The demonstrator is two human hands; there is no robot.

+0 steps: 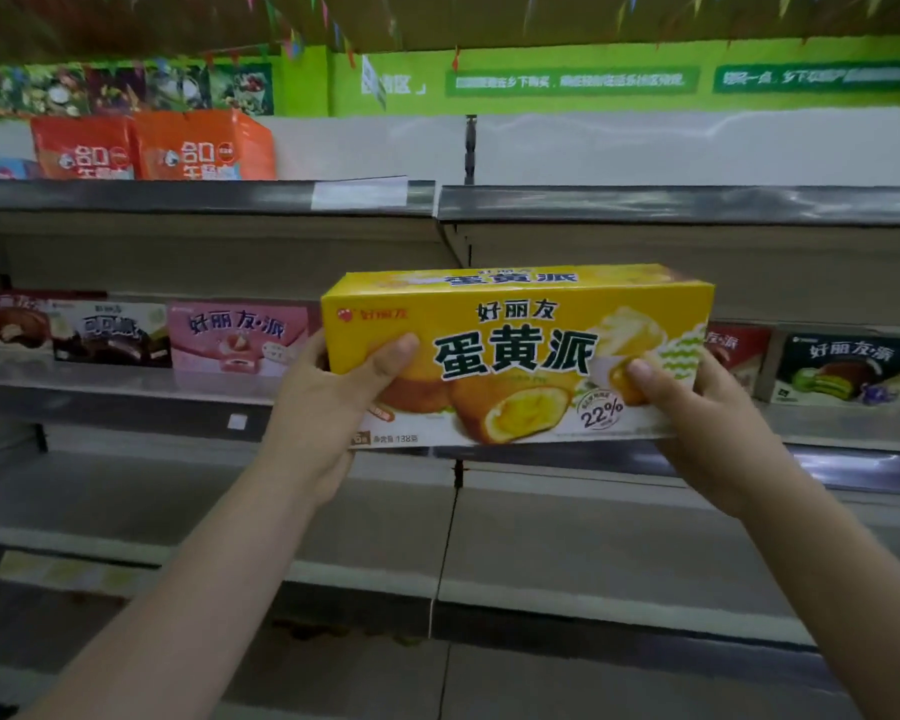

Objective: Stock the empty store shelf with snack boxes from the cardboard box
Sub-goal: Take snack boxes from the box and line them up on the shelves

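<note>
Head view, left hand [328, 407], right hand [697, 407] gripping yellow box [515, 350] ends

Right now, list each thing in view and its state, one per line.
yellow snack box: held level, front facing the camera
left hand: grips the box's left end
right hand: grips the box's right end
middle shelf: partly stocked
lower shelf: bare

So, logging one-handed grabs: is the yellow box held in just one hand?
No, the left hand grips one end of the yellow box and the right hand grips the other.
</note>
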